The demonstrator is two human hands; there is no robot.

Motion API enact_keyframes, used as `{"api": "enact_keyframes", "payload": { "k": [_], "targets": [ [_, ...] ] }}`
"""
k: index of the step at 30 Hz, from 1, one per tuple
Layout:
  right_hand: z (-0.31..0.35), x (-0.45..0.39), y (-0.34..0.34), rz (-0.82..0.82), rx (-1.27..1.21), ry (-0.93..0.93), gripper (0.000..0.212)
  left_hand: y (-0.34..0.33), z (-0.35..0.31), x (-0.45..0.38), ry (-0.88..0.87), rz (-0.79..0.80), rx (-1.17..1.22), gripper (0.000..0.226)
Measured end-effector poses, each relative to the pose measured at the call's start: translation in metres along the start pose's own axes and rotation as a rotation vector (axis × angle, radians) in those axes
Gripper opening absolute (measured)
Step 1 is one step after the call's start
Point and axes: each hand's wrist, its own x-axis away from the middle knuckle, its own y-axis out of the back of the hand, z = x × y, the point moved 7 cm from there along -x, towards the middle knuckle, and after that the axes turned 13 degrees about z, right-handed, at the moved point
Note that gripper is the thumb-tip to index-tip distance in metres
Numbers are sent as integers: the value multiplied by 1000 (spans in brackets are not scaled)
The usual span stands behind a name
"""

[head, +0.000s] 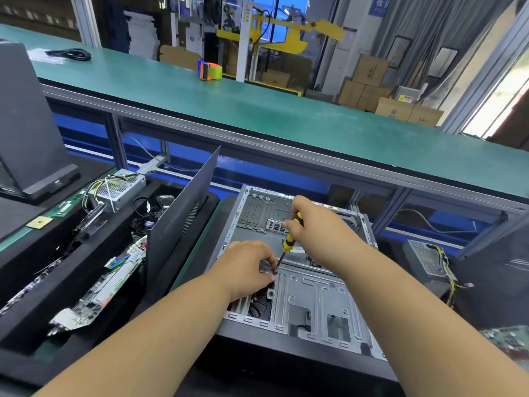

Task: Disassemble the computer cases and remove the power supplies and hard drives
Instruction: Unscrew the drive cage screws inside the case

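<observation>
An open grey computer case (309, 299) lies on its side in front of me, its inside mostly bare metal. My right hand (309, 222) grips a yellow-and-black screwdriver (290, 239) whose tip points down at a small metal bracket (264, 267) on the drive cage. My left hand (246, 265) pinches that bracket right beside the screwdriver tip. A silver power supply (120, 187) with its cable bundle lies in the black bin on the left. Another power supply (429, 262) sits to the right of the case.
A dark side panel (180, 213) stands upright between the case and the left bin (71, 270), which holds circuit boards and cables. A green conveyor belt (257, 110) runs behind, carrying a tape dispenser (209, 69) and a black cable coil (70, 54). A dark case (25, 118) stands far left.
</observation>
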Motion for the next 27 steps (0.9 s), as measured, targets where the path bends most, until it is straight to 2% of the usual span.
{"api": "enact_keyframes", "payload": {
  "k": [4,10,14,17,20,21,27],
  "targets": [
    [6,-2,-1,102,-11,91,19,0,-1,0,-8,9,-17,12],
    [-3,-6,8,258,-90,133,13,0,0,0,-17,-7,-15,12],
    [3,-4,9,358,-46,177,20,0,-2,0,-13,1,-29,13],
    [-3,-4,8,273,-58,84,7,0,-3,0,-12,4,-36,12],
    [-3,-4,10,114,132,26,33,1,-3,2,-7,1,-22,10],
    [-1,-4,10,63,189,21,34,1,-4,2,-6,2,-23,10],
    [-8,-4,9,-22,-47,-34,28,1,-5,1,3,7,-38,8]
  ]
}}
